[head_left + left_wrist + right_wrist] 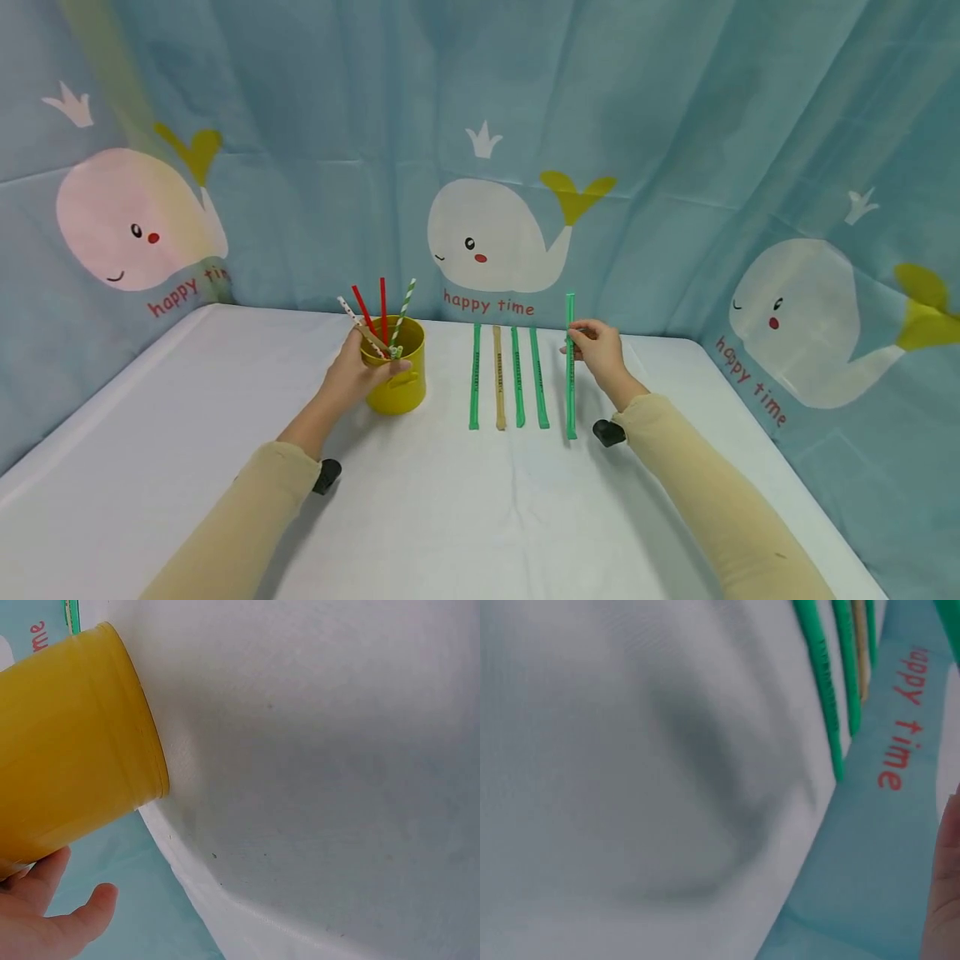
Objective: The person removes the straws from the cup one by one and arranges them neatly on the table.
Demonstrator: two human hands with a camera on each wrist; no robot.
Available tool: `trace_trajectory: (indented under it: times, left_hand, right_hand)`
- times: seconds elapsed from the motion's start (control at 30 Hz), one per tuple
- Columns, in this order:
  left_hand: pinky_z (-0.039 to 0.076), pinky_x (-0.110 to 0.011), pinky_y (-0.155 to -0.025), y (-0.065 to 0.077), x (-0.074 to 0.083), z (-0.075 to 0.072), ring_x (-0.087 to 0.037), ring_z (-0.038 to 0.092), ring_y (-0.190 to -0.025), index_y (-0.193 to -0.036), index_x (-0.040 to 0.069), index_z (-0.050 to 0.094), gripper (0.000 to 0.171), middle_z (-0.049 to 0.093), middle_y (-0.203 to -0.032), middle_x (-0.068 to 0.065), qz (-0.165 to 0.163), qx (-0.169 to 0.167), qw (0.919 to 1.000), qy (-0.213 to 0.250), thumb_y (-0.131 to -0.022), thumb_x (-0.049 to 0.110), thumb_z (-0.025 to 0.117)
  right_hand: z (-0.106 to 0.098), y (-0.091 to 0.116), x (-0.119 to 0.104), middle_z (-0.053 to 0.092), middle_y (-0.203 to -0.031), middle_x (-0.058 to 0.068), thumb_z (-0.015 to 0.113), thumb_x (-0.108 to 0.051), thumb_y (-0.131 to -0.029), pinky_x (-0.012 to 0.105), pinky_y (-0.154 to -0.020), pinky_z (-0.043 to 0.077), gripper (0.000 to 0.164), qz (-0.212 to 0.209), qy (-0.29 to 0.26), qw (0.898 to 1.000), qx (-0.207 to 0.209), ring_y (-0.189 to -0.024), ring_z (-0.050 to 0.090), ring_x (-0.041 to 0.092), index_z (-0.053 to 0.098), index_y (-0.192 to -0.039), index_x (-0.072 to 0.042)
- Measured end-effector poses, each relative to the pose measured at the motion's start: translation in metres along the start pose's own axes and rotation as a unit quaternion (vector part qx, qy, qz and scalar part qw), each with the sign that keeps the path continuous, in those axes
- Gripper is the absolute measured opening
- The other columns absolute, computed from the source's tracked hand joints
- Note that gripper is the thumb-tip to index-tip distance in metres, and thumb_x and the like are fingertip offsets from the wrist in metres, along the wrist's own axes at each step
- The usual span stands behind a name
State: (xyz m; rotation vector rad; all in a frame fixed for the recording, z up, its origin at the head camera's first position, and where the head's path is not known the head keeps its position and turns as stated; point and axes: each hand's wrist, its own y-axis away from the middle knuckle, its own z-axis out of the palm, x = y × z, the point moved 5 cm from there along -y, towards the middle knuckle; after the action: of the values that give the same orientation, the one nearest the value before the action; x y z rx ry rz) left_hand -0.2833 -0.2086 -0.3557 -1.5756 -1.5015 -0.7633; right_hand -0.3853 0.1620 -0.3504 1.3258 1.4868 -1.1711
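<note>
A yellow bucket (397, 393) stands at the left of the table, holding red straws (383, 300), a green-striped straw (405, 304), a white spotted straw (347, 308) and a brown one. My left hand (354, 368) grips the bucket at its near left side, thumb across the front below the rim. In the left wrist view, fingertips touch the bucket wall (82, 742). My right hand (602, 354) pinches a green wrapped straw (571, 404) by its upper part, upright and seemingly off the cloth. The right wrist view shows only part of that hand (945, 892).
Between the hands lie several wrapped straws side by side: a green one (475, 379) at the left, a brown one (498, 379), then more green ones (539, 379). A white cloth (450, 517) covers the table. Behind it hangs a blue whale-print curtain (337, 225).
</note>
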Motion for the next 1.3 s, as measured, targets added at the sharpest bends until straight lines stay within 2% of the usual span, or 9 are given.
trace_trajectory:
  times: [0.17,0.37,0.63,0.8,0.93,1.03,1.17,1.23,1.3]
  left_hand:
    - [0.032,-0.056,-0.109,-0.001,0.002,0.003,-0.040,0.039,-0.129,-0.142,-0.001,0.023,0.087,0.038,-0.142,-0.022,0.012,-0.002,0.9999,0.004,-0.085,0.039,0.075]
    - [0.031,-0.056,-0.109,-0.001,0.002,0.009,-0.039,0.039,-0.129,-0.142,-0.001,0.023,0.086,0.039,-0.141,-0.021,0.011,-0.004,0.9999,0.007,-0.085,0.037,0.075]
    - [0.031,-0.057,-0.109,0.001,0.000,0.012,-0.040,0.038,-0.130,-0.141,0.000,0.022,0.084,0.038,-0.142,-0.022,-0.001,-0.006,1.0000,0.005,-0.086,0.036,0.075]
    - [0.030,-0.057,-0.109,0.001,0.001,0.013,-0.040,0.038,-0.130,-0.141,0.000,0.022,0.085,0.038,-0.142,-0.022,-0.002,-0.008,0.9999,0.008,-0.086,0.038,0.074]
    - [0.031,-0.057,-0.109,0.003,0.003,0.013,-0.040,0.038,-0.130,-0.141,0.000,0.022,0.086,0.038,-0.142,-0.022,-0.004,-0.008,0.9999,0.005,-0.086,0.040,0.074]
    - [0.031,-0.057,-0.109,0.004,0.003,0.010,-0.040,0.037,-0.130,-0.141,0.000,0.022,0.086,0.038,-0.142,-0.021,-0.011,-0.004,0.9999,0.000,-0.086,0.041,0.074]
    - [0.031,-0.057,-0.109,0.004,0.002,0.005,-0.040,0.037,-0.130,-0.141,0.000,0.022,0.085,0.037,-0.142,-0.022,-0.014,-0.003,0.9999,-0.004,-0.086,0.040,0.074]
    - [0.031,-0.057,-0.109,0.004,0.003,0.003,-0.041,0.037,-0.130,-0.141,0.000,0.021,0.085,0.037,-0.142,-0.022,-0.012,-0.003,0.9999,-0.004,-0.087,0.039,0.073]
    - [0.030,-0.057,-0.109,0.004,0.003,0.001,-0.041,0.037,-0.130,-0.141,0.000,0.021,0.085,0.037,-0.142,-0.022,-0.011,-0.002,0.9999,-0.004,-0.087,0.039,0.073]
  right_hand:
    - [-0.001,-0.004,0.012,0.054,-0.115,0.019,0.057,-0.005,-0.098,0.032,-0.077,0.055,0.038,0.004,0.072,0.996,-0.043,-0.095,0.061,0.023,0.052,-0.134,0.003]
    - [-0.006,-0.010,0.025,0.050,-0.128,0.021,0.061,-0.007,-0.095,0.045,-0.088,0.049,0.051,0.006,0.147,0.984,-0.099,-0.109,0.052,0.032,0.044,-0.142,0.002]
    - [-0.008,-0.019,0.042,0.048,-0.133,0.026,0.062,-0.010,-0.096,0.050,-0.096,0.043,0.053,0.005,0.233,0.959,-0.163,-0.120,0.047,0.041,0.042,-0.142,0.005]
    - [-0.004,-0.021,0.047,0.051,-0.132,0.029,0.065,-0.012,-0.093,0.053,-0.105,0.036,0.053,0.002,0.294,0.935,-0.198,-0.127,0.041,0.044,0.046,-0.138,0.008]
    - [-0.003,-0.018,0.046,0.051,-0.129,0.031,0.068,-0.017,-0.092,0.051,-0.099,0.042,0.058,0.031,0.342,0.915,-0.214,-0.119,0.048,0.042,0.044,-0.140,0.006]
    - [-0.001,-0.012,0.046,0.051,-0.127,0.029,0.069,-0.026,-0.092,0.041,-0.084,0.049,0.069,0.071,0.367,0.896,-0.238,-0.096,0.055,0.029,0.037,-0.147,0.001]
    - [0.005,-0.002,0.047,0.048,-0.133,0.026,0.069,-0.036,-0.091,0.030,-0.065,0.046,0.081,0.112,0.390,0.870,-0.280,-0.070,0.047,0.017,0.027,-0.153,-0.008]
    - [0.009,0.001,0.047,0.045,-0.137,0.027,0.070,-0.038,-0.090,0.031,-0.065,0.046,0.083,0.113,0.393,0.866,-0.289,-0.071,0.049,0.019,0.025,-0.154,-0.010]
    - [0.012,0.003,0.046,0.037,-0.146,0.027,0.070,-0.037,-0.090,0.036,-0.078,0.048,0.082,0.097,0.402,0.864,-0.288,-0.092,0.055,0.024,0.026,-0.154,-0.011]
